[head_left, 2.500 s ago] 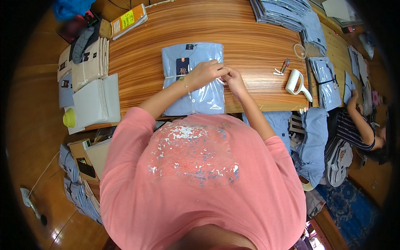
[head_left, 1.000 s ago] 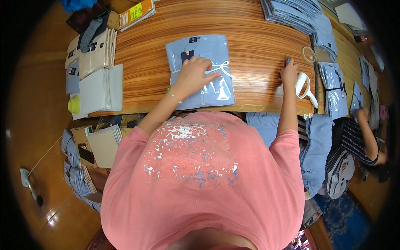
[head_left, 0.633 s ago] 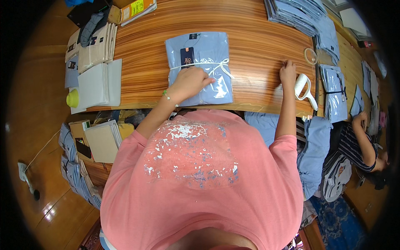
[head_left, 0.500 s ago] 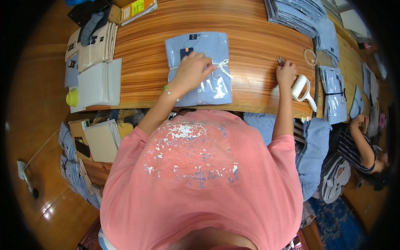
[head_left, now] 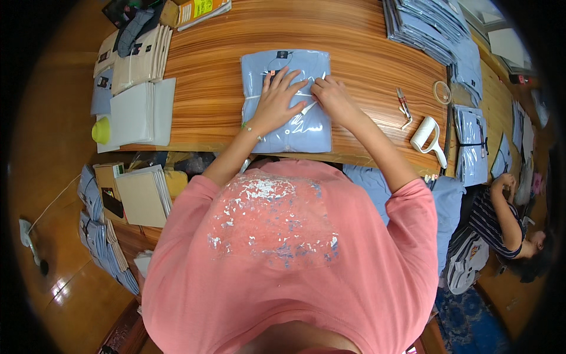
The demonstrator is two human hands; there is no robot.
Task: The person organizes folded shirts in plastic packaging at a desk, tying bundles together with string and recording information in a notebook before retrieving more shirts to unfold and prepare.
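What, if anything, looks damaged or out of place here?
The print on the person's pink shirt looks damaged: it is broken into scattered white and blue flecks. Otherwise nothing stands out; the bagged blue garment under the left hand lies flat.

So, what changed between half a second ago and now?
The right hand has come off the snips, which lie on the table, and moved left to the white ribbon around the bagged shirt. The left hand has spread open on the shirt. The shirt and lint roller stayed put.
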